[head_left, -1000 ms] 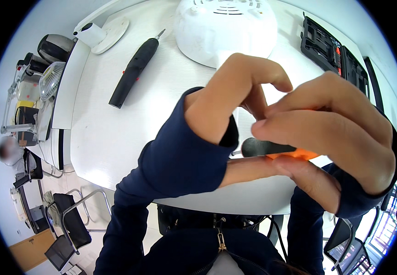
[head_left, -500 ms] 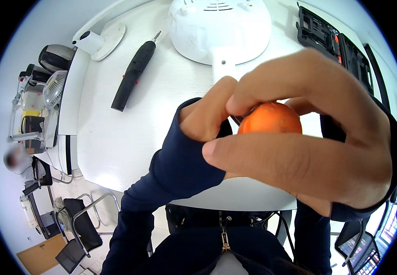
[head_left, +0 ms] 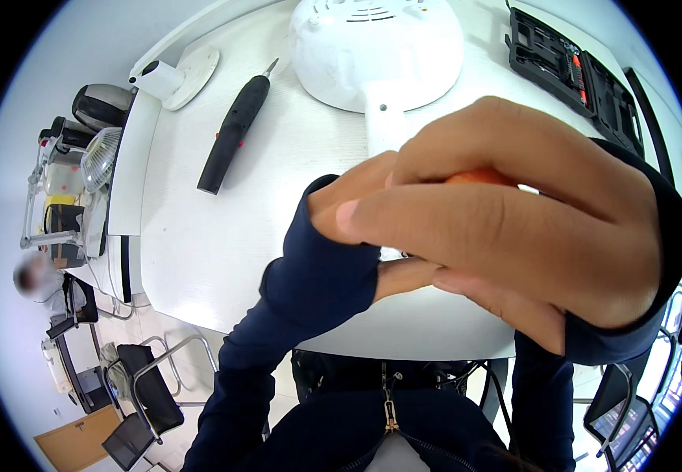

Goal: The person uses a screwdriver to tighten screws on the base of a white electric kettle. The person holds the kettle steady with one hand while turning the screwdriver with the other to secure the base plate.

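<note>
My right hand is raised close to the camera, its thumb and fingers wrapped round an orange round-ended piece. Only a thin strip of that piece shows between the fingers, so its full shape is hidden. Behind and to the left is my left hand, coming out of a dark blue sleeve. Its fingers are mostly covered by the right hand, and what they touch is hidden. Just beyond both hands a white rounded housing with vent slots lies on the white table, its narrow neck pointing toward me.
A black pen-shaped electric screwdriver lies on the left. Farther back is a white round base with a short post. An open black tool case sits at the far right. Chairs and a person appear at left beyond the table.
My right thumb and fingers have come closer together and now cover most of the orange piece. The right hand has tilted; the view has shifted slightly.
</note>
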Tool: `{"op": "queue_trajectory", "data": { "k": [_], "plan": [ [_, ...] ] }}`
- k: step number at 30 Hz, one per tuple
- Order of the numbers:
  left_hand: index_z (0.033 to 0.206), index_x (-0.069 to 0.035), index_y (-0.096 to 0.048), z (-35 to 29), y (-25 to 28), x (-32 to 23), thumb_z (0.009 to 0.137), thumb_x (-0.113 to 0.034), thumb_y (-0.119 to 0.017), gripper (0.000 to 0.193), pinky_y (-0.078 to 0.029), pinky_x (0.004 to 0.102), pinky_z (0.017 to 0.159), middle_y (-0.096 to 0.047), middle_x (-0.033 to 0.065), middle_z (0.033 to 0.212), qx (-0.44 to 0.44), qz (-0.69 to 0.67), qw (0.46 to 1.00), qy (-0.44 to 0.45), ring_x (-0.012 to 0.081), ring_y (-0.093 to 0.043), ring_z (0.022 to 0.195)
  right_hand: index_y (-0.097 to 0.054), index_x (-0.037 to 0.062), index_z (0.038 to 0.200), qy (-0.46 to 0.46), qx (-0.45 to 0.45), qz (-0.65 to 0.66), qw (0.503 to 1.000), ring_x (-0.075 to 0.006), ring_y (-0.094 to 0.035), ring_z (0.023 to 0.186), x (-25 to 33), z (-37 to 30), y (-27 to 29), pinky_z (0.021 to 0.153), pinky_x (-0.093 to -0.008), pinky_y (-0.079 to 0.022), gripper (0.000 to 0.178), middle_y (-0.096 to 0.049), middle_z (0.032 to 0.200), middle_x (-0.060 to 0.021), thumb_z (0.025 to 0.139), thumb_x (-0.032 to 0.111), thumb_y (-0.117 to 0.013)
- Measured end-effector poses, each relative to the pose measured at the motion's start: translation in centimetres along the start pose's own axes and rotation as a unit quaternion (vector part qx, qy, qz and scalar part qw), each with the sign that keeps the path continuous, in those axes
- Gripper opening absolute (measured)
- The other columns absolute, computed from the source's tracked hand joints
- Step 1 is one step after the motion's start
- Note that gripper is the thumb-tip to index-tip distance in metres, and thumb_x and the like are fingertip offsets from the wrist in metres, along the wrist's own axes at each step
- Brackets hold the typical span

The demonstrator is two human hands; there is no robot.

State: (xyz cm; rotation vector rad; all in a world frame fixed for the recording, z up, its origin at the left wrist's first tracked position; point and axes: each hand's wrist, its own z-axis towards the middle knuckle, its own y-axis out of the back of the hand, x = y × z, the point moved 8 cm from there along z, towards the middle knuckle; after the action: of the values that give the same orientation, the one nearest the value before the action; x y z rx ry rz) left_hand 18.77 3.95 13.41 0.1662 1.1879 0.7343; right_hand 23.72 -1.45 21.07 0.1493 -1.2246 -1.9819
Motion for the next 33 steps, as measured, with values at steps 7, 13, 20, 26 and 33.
{"op": "queue_trajectory", "data": {
  "k": [7,13,20,26,33],
  "plan": [
    [0.101,-0.003,-0.057,-1.7,-0.1,1.6,0.069,-0.009,-0.073,0.036,-0.048,0.0296,0.066,-0.060,0.0101,0.089,-0.030,0.033,0.999,-0.016,0.0229,-0.059,0.074,-0.061,0.0002,0.102,-0.009,-0.010,-0.034,0.999,-0.0218,-0.061,0.071,0.0,0.2,-0.2,0.059,-0.0270,-0.050,0.043,-0.060,0.089,-0.0141,0.061,0.010,-0.068],
    [0.105,-0.004,-0.055,-1.7,-1.3,2.7,0.068,-0.010,-0.074,0.042,-0.046,0.0294,0.069,-0.058,0.0092,0.090,-0.056,-0.015,0.997,-0.056,0.0207,-0.058,0.079,-0.061,0.0022,0.103,-0.050,0.004,-0.032,0.998,-0.0207,-0.060,0.071,0.1,0.2,0.2,0.060,-0.0271,-0.049,0.042,-0.059,0.092,-0.0124,0.062,0.008,-0.068],
    [0.112,-0.004,-0.049,-2.1,-1.2,2.7,0.069,-0.011,-0.073,0.050,-0.044,0.0294,0.075,-0.056,0.0088,0.098,-0.071,-0.052,0.996,0.004,0.0192,-0.056,0.086,-0.060,0.0032,0.104,-0.064,-0.005,0.007,0.998,-0.0198,-0.060,0.071,-0.3,0.0,-0.2,0.061,-0.0269,-0.049,0.045,-0.059,0.091,-0.0120,0.060,0.010,-0.069],
    [0.118,-0.004,-0.045,-2.0,-1.2,2.1,0.070,-0.012,-0.073,0.056,-0.042,0.0305,0.082,-0.054,0.0093,0.106,-0.063,-0.059,0.996,0.015,0.0198,-0.054,0.095,-0.060,0.0023,0.105,-0.090,0.001,0.017,0.996,-0.0209,-0.060,0.070,-0.1,0.4,0.0,0.061,-0.0279,-0.049,0.044,-0.061,0.088,-0.0120,0.062,0.007,-0.070],
    [0.120,-0.003,-0.043,-2.4,-1.0,2.8,0.071,-0.012,-0.072,0.058,-0.040,0.0337,0.087,-0.050,0.0119,0.114,0.032,-0.179,0.981,0.072,0.0246,-0.052,0.102,-0.060,0.0028,0.105,-0.058,0.005,0.017,0.998,-0.0225,-0.061,0.070,-0.3,0.2,-0.6,0.060,-0.0290,-0.050,0.043,-0.061,0.086,-0.0126,0.063,0.008,-0.070]
  ]
}}
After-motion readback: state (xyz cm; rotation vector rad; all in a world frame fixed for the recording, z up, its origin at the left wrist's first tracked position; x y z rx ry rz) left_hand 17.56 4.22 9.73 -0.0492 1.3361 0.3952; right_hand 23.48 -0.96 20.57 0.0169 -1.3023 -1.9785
